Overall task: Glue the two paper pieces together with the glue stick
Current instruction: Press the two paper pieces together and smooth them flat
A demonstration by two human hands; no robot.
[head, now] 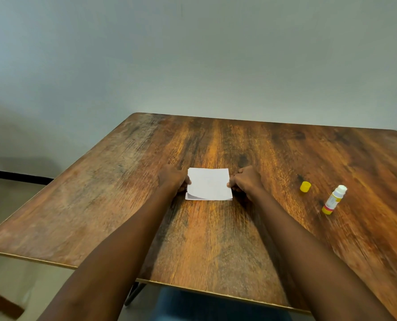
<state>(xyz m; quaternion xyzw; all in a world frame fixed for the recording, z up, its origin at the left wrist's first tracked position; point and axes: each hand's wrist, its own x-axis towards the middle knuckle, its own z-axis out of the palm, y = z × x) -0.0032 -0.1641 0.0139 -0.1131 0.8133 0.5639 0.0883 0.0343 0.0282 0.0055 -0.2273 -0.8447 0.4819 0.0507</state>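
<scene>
While both hands are pinching the top paper, left hand and right hand gripping opposite side edges, it's sitting nearly square over the bottom paper, near-left corner lifting.

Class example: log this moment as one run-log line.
left hand: holds top paper | right hand: same | bottom paper: underneath | glue stick: uncapped, lying | cap: beside

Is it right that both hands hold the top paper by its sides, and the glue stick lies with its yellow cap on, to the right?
Not quite: the head view shows the yellow cap off, lying on the table beside the glue stick. The left hand and right hand do hold the top paper by its sides.
</scene>
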